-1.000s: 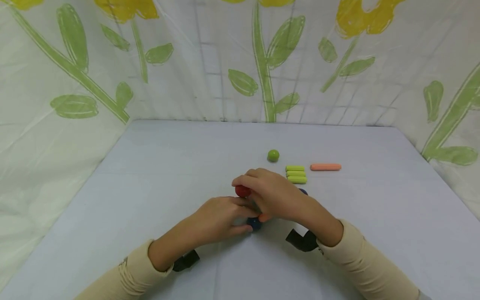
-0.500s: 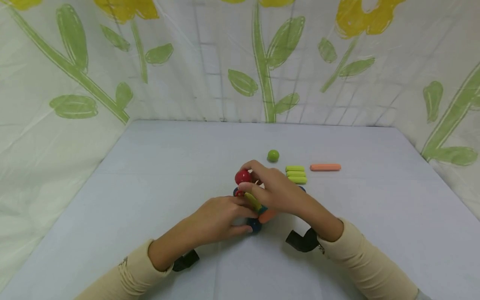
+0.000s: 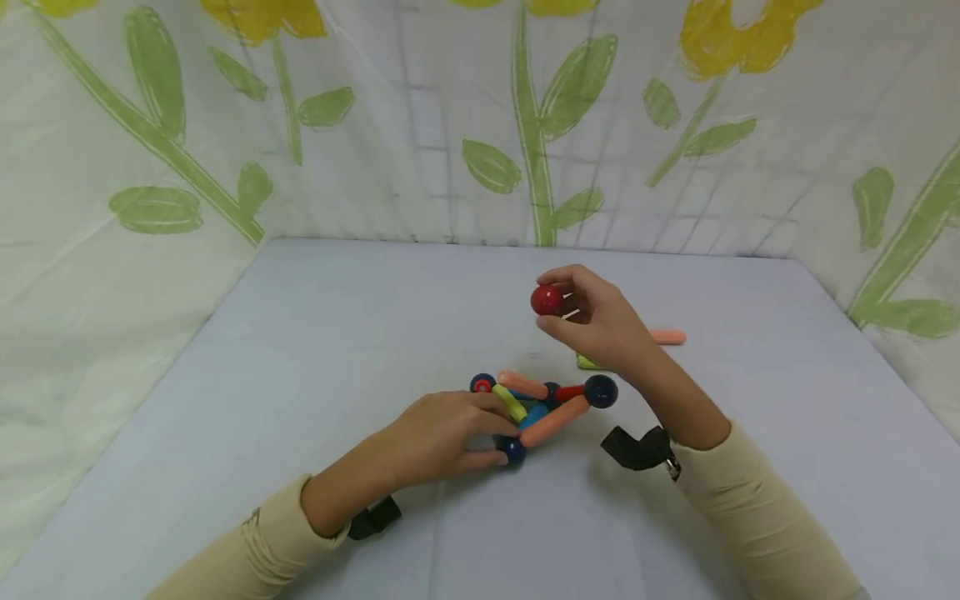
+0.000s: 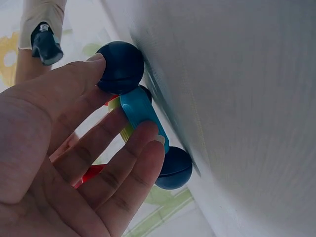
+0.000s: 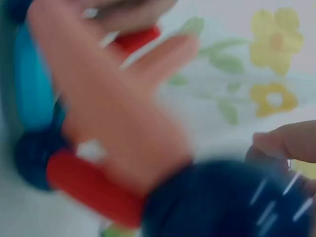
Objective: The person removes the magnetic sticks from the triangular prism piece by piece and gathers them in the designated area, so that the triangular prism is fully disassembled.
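My left hand (image 3: pixel 450 437) grips the near left part of a magnetic rod-and-ball frame on the table. In the left wrist view its thumb presses a dark blue ball (image 4: pixel 121 67), and its fingers lie against a blue rod (image 4: pixel 143 116). The frame also has orange rods (image 3: pixel 555 421), a yellow rod (image 3: pixel 510 402), a red rod (image 3: pixel 570 392) and a larger dark blue ball (image 3: pixel 601 391) at its right end. Above and behind the frame, my right hand (image 3: pixel 603 325) pinches a red ball (image 3: pixel 546 300) between thumb and fingers. The right wrist view is blurred.
Beyond the right hand lie a loose orange rod (image 3: pixel 669 337) and yellow-green rods (image 3: pixel 587 362), partly covered by that hand. A white cloth with painted flowers (image 3: pixel 487 167) hangs along the table's back edge.
My right hand has lifted the red ball off the frame and carried it back and to the right. The green ball behind is now hidden. My left hand has stayed in place.
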A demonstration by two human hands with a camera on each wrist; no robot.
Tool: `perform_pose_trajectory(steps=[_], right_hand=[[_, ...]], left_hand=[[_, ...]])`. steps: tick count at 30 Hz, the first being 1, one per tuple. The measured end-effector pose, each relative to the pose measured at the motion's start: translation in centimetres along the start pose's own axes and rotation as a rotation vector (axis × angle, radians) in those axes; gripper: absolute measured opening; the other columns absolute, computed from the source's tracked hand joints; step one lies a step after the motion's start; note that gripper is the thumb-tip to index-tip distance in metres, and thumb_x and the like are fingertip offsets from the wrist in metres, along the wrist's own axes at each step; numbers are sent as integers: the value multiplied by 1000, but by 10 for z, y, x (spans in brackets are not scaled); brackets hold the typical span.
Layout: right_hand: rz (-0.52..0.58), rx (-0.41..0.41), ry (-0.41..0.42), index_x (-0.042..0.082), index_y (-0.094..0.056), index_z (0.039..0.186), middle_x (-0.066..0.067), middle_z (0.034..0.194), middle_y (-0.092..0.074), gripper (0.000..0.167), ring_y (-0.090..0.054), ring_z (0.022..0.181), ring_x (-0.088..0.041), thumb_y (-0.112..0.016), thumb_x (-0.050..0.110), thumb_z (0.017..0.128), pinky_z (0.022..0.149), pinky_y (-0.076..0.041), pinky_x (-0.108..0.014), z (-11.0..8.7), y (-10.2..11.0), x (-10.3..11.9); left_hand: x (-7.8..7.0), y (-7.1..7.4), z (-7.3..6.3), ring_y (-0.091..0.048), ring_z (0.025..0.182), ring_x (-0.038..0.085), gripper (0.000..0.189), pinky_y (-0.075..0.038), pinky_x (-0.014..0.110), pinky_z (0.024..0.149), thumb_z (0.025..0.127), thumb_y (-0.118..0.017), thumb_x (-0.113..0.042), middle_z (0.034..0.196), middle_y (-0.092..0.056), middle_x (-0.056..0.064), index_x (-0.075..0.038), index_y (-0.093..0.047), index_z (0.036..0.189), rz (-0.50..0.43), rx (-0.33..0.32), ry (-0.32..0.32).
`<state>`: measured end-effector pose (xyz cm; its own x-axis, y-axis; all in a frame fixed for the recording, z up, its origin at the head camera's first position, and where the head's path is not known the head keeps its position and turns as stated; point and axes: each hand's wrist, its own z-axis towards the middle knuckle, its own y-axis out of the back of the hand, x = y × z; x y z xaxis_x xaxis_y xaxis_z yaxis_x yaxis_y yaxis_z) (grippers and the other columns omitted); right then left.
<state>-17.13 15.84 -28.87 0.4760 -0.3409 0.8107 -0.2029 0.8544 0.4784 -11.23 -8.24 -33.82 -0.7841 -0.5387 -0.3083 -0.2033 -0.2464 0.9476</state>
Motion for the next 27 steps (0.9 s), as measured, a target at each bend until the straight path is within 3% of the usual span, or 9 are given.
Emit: perform_pose_trajectory(steps=[4, 8, 15, 21, 27], right_hand=[[-13, 5, -57, 1, -58, 128, -15, 120, -63, 41, -65, 100, -29, -71, -4, 89, 79, -54, -24, 9, 13, -21], [-37, 5, -165, 2, -58, 132, -17, 124, -61, 42, -63, 105, -31, -68, -2, 91, 80, -52, -25, 18, 27, -40], [-236, 58, -350, 6, -58, 133, -16, 126, -59, 36, -56, 109, -32, -62, 14, 99, 85, -50, -41, 25, 40, -74], [-409, 148, -362, 2, -61, 128, -20, 125, -60, 34, -56, 109, -38, -64, 11, 95, 92, -47, -52, 27, 39, -98], [-426, 151, -395, 2, -60, 129, -19, 128, -59, 37, -56, 112, -37, -68, 11, 93, 91, -49, -50, 28, 36, -104]], left_hand=[[0, -1, 0, -63, 105, 8, 28, -54, 29, 84, 91, -77, -31, 115, -67, -6, -20, -77, 116, 6, 3, 6], [-1, -1, 0, -63, 107, 8, 29, -54, 30, 85, 91, -76, -32, 116, -67, -6, -19, -77, 117, 3, 16, 22], [-4, -1, 2, -62, 109, 8, 30, -53, 30, 88, 92, -75, -33, 117, -67, -6, -19, -76, 118, -5, 34, 19], [-4, -2, 1, -62, 109, 8, 30, -53, 30, 88, 91, -76, -33, 118, -67, -7, -19, -76, 118, 5, 40, 24], [-5, -1, 1, -62, 109, 8, 30, -53, 31, 88, 92, -76, -33, 118, -67, -7, -19, -76, 118, -3, 36, 25]])
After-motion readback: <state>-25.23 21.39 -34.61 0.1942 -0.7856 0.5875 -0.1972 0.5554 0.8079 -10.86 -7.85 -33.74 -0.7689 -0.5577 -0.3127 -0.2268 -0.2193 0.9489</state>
